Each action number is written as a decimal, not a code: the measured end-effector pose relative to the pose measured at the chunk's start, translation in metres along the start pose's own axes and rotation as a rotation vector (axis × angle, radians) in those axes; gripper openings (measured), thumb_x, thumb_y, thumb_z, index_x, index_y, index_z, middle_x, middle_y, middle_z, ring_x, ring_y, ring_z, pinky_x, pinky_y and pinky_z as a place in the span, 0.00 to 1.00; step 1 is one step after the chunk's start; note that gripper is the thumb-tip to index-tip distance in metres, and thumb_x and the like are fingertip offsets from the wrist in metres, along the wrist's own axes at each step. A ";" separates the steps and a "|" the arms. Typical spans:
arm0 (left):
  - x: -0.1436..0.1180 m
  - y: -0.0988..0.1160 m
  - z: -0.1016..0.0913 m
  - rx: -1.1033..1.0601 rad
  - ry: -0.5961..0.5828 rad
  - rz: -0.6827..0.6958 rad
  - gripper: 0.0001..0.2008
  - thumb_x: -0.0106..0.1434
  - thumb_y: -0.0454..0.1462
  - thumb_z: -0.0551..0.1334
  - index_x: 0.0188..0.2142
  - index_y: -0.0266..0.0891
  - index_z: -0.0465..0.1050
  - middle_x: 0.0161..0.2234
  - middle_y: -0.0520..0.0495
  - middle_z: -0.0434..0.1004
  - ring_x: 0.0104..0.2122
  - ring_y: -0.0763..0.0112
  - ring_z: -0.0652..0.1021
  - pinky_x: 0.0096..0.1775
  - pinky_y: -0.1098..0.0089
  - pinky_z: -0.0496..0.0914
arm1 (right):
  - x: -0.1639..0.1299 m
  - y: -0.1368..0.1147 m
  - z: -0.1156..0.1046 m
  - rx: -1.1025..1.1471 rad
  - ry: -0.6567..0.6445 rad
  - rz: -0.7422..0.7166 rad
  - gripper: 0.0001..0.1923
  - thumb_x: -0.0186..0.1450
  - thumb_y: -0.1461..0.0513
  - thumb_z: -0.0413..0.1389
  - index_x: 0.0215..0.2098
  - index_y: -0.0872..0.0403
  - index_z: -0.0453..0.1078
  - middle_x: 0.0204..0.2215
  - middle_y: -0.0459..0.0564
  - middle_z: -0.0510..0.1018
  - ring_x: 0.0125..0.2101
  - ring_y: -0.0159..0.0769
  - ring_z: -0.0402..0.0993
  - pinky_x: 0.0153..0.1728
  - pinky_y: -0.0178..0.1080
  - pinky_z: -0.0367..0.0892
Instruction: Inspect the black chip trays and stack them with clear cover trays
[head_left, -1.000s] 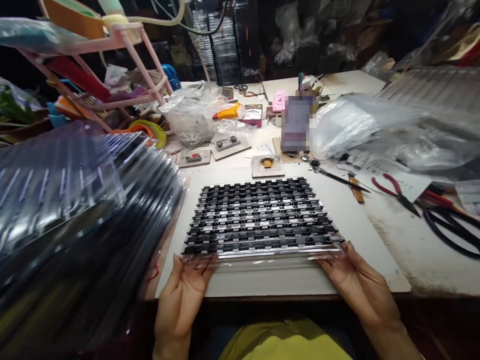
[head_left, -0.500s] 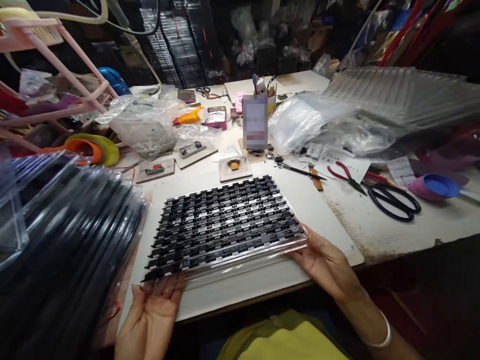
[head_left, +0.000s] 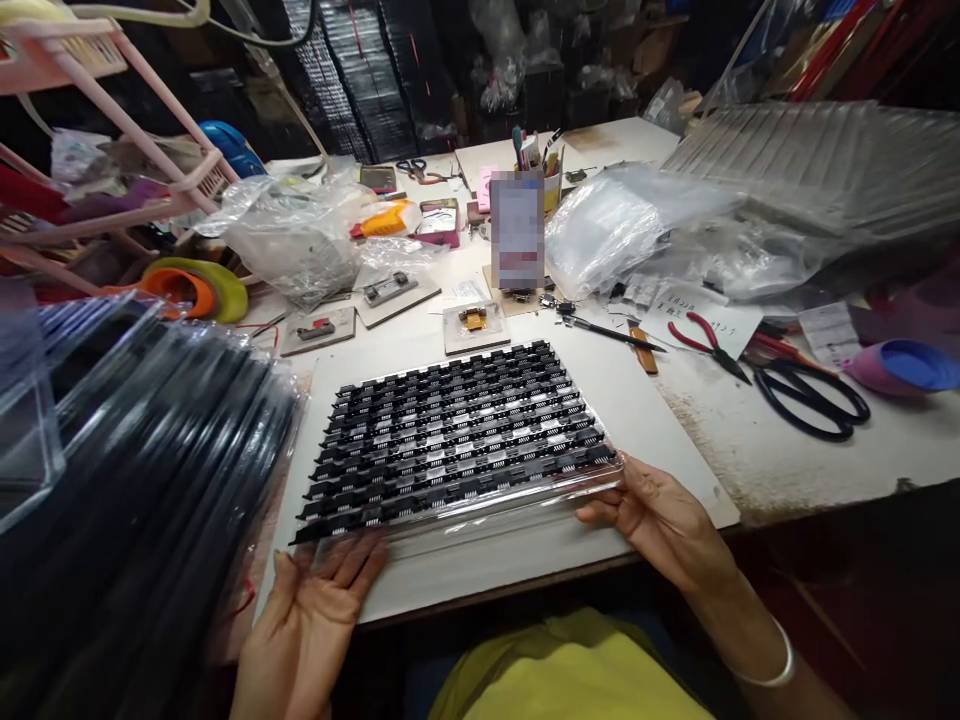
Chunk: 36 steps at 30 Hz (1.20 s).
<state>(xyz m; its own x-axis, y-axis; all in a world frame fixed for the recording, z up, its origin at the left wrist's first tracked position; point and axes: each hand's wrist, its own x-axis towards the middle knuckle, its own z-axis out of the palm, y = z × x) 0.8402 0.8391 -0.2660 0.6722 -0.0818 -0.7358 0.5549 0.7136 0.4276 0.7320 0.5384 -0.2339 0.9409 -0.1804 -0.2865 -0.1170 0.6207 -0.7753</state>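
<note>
While my left hand (head_left: 311, 625) lies palm up under the near left corner of the clear tray (head_left: 457, 440) and my right hand (head_left: 660, 520) pinches its near right corner, the far edge seems to rest on the white board (head_left: 652, 410) on the table (head_left: 810, 450). Risk: left grip is open, only supporting. A tilt could slide the black parts (head_left: 450, 420) from their rows. The tray stack (head_left: 135, 480) left of my left grip crowds the space.

Bright counter, dark surroundings

I see overhead light on the white counter (head_left: 675, 400), glare on the clear tray (head_left: 457, 440), a blurred stack (head_left: 135, 480) at left, and wide-angle bending at edges.
</note>
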 end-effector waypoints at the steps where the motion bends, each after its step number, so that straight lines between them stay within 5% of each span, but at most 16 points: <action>1: 0.000 -0.001 0.000 -0.005 0.001 0.013 0.24 0.68 0.38 0.42 0.29 0.41 0.75 0.36 0.42 0.80 0.41 0.57 0.79 0.40 0.52 0.75 | 0.000 0.000 0.000 -0.006 0.006 -0.008 0.12 0.68 0.59 0.51 0.45 0.54 0.73 0.39 0.52 0.79 0.37 0.37 0.77 0.40 0.40 0.74; 12: -0.001 -0.003 -0.001 -0.046 -0.117 0.051 0.29 0.69 0.39 0.39 0.28 0.38 0.77 0.34 0.37 0.80 0.39 0.55 0.80 0.39 0.55 0.75 | -0.002 0.004 0.003 -0.032 0.127 -0.064 0.10 0.67 0.60 0.51 0.40 0.52 0.75 0.35 0.48 0.79 0.33 0.33 0.76 0.35 0.35 0.76; 26: -0.002 -0.007 -0.017 -0.118 -0.401 0.064 0.22 0.69 0.40 0.46 0.33 0.38 0.78 0.37 0.37 0.80 0.44 0.54 0.78 0.45 0.56 0.71 | -0.004 0.014 0.000 -0.148 0.471 -0.102 0.12 0.55 0.55 0.64 0.33 0.53 0.74 0.35 0.50 0.79 0.34 0.39 0.76 0.27 0.35 0.76; 36: -0.003 -0.009 -0.012 -0.142 -0.340 0.100 0.21 0.70 0.39 0.45 0.34 0.38 0.77 0.36 0.40 0.81 0.42 0.55 0.79 0.42 0.58 0.73 | -0.004 0.019 0.009 -0.219 0.508 -0.196 0.12 0.58 0.54 0.61 0.34 0.55 0.74 0.34 0.52 0.78 0.35 0.40 0.76 0.25 0.34 0.75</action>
<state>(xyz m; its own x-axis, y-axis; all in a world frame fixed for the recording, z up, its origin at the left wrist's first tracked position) 0.8272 0.8408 -0.2739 0.8573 -0.2160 -0.4673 0.4208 0.8170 0.3943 0.7284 0.5578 -0.2427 0.6879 -0.6526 -0.3177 -0.0700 0.3761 -0.9239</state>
